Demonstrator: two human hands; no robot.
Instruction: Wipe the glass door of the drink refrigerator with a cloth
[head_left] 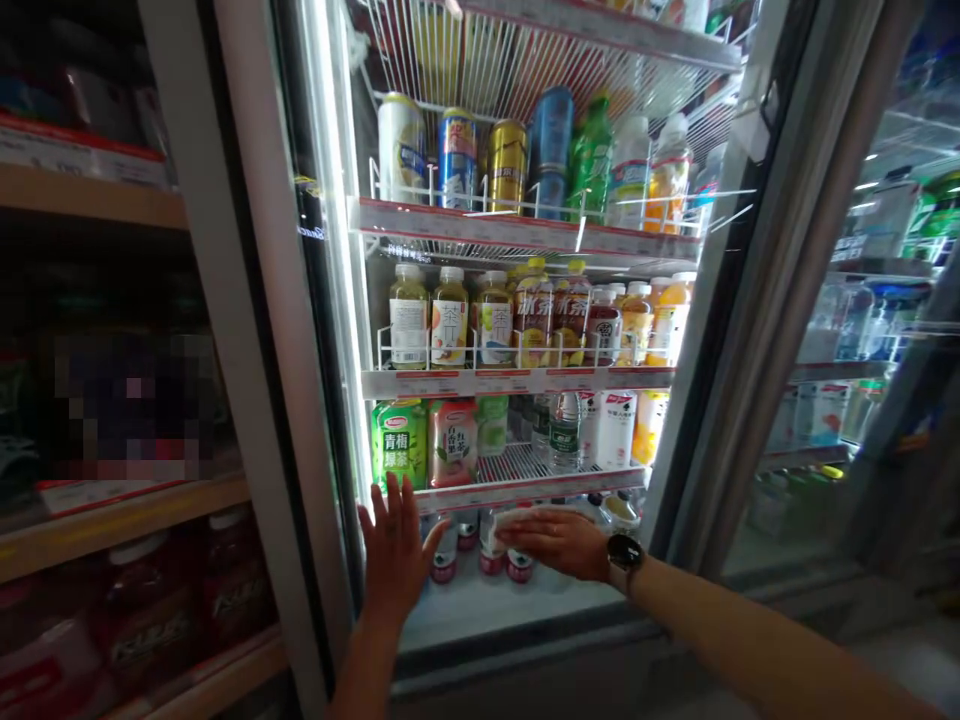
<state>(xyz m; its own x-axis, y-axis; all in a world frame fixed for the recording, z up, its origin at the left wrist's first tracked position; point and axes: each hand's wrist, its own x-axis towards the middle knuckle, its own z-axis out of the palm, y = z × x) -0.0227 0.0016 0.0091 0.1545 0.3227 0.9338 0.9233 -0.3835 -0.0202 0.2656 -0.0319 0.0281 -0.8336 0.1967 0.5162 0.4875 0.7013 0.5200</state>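
My left hand [394, 560] is raised with its fingers spread, palm toward the glass front of a lit drinks fridge, low on the left side. It holds nothing and appears to rest on the glass. To its right, my right hand [566, 543] lies sideways with fingers stretched and together over a folded white cloth [514, 518], which looks pressed to the glass. A watch [624, 552] sits on the right wrist. Behind the hands are several bottles with pink bases [519, 567] on the fridge floor. A green tea carton [400, 440] stands just above the left fingertips.
Wire shelves hold tea bottles [451, 320], cans [508, 165] and a green bottle [592, 155]. Metal door frames [780, 260] run up the right side. On the left, a dark shelf unit [90, 200] carries more packaged goods. Another drinks cooler stands at far right.
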